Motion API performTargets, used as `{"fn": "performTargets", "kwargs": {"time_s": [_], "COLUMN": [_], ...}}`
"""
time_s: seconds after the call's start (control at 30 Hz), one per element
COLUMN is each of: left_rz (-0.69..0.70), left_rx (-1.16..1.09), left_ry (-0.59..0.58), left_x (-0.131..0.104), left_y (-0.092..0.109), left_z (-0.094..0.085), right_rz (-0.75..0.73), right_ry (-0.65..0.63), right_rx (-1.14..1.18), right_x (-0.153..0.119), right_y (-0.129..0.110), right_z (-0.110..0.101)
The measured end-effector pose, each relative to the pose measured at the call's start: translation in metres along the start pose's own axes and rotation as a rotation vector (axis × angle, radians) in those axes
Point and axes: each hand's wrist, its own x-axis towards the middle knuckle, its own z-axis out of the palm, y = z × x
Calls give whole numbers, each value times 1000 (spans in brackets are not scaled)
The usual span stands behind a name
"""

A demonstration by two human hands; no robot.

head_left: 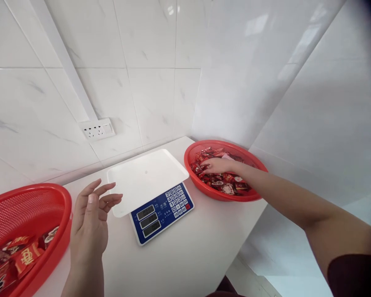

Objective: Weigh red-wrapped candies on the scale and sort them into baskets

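Note:
My right hand (217, 165) reaches into the red plastic basket (195, 181) on the right. Its fingers are slightly apart and touch the small wrapped snack packets (227, 187) that fill the basket; the fingertips are partly hidden among them. Raised near the left edge of a digital weighing scale (162, 212), my left hand (94, 214) holds nothing, its fingers loosely bent and apart. The scale's white tray (145, 175) is bare, and its blue panel carries number keys and three displays.
At the left stands another red basket (57, 243) with a few larger red and brown packets (26, 258) inside. Both baskets and the scale rest on a white table (185, 255). Behind it is a tiled wall with a power socket (97, 129).

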Motion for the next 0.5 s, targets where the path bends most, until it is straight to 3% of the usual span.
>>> {"fn": "performTargets", "kwargs": {"time_s": [0.2,0.3,0.5], "left_rz": [11,12,13], "left_rx": [13,30,49], "left_ry": [0,0,-21], "left_x": [-2,-3,-2], "left_y": [3,2,-2], "left_z": [0,0,1], "right_rz": [80,157,100], "right_ry": [25,55,76], "right_rx": [-156,-307,-354], "right_x": [36,39,30], "right_y": [-17,-23,-28], "right_z": [23,34,34]}}
